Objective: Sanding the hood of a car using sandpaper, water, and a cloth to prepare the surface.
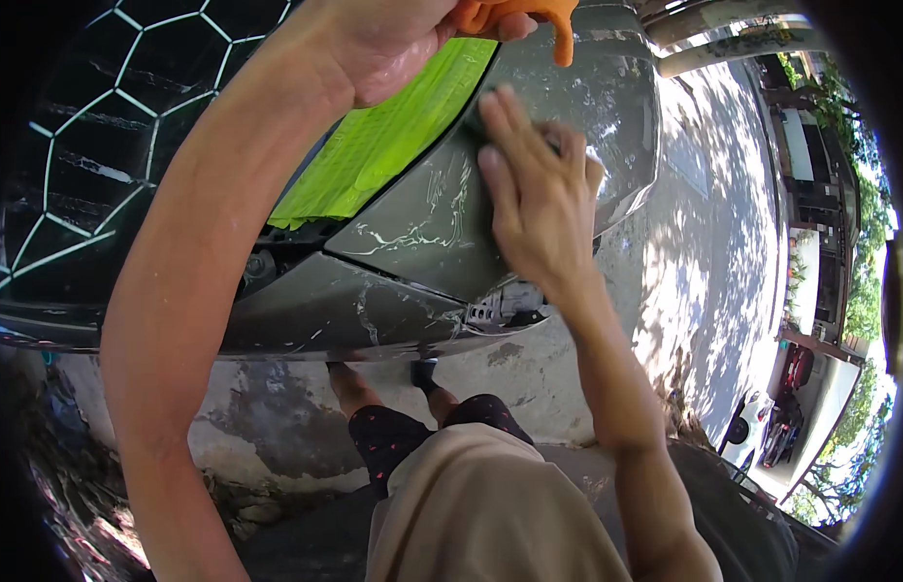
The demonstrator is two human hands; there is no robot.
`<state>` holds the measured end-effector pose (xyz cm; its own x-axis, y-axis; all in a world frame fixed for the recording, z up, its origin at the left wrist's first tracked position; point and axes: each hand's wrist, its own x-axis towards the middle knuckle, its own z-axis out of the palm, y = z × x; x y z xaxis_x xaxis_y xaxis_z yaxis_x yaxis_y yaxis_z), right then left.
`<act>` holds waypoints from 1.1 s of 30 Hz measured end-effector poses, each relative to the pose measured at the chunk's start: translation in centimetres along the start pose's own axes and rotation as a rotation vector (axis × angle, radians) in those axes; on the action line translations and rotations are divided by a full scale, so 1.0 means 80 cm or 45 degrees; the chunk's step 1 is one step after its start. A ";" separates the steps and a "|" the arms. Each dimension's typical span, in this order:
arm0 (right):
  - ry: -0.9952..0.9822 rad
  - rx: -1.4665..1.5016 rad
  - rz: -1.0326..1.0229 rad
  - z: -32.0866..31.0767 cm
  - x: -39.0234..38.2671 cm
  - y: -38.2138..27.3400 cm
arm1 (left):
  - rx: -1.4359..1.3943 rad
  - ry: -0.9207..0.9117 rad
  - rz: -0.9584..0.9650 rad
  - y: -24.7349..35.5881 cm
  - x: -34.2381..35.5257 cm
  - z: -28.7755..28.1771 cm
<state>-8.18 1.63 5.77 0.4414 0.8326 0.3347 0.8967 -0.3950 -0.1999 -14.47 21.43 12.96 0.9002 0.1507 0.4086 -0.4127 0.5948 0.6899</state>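
My left arm reaches across to the top of the view, where my left hand [398, 44] is closed around an orange thing [529, 17] with a bent, finger-like end hanging down; the upper edge cuts it off. Below and to the right, my right hand [543, 194] rests on a dark grey car body panel [422, 209], its first fingers and thumb stretched out and the others bent. The fingertips are slightly blurred. Pale streaks and smears mark the panel around it. Bright lime-green sheeting [403, 136] borders the panel on its left.
Black surface with white hexagon lines [102, 116] lies at left. A gap at the panel's lower corner shows a grey fitting [509, 306]. My legs [359, 393] stand on concrete below. To the right are a sunlit pavement [708, 252], a parked white vehicle [747, 427] and trees.
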 end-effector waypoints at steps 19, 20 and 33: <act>-0.295 -0.281 0.254 -0.023 0.002 -0.043 | 0.773 0.115 -0.410 0.009 -0.003 0.041; -0.102 -0.198 0.196 -0.018 -0.022 -0.070 | 0.876 0.092 -0.440 0.010 -0.007 0.045; -0.012 -0.238 0.319 -0.014 -0.032 -0.071 | 0.855 0.003 -0.496 0.006 0.001 0.058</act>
<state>-14.37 1.32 7.12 0.6497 0.7036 0.2877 0.7513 -0.6522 -0.1016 -15.21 18.06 16.11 0.9976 0.0312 0.0610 -0.0610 -0.0010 0.9981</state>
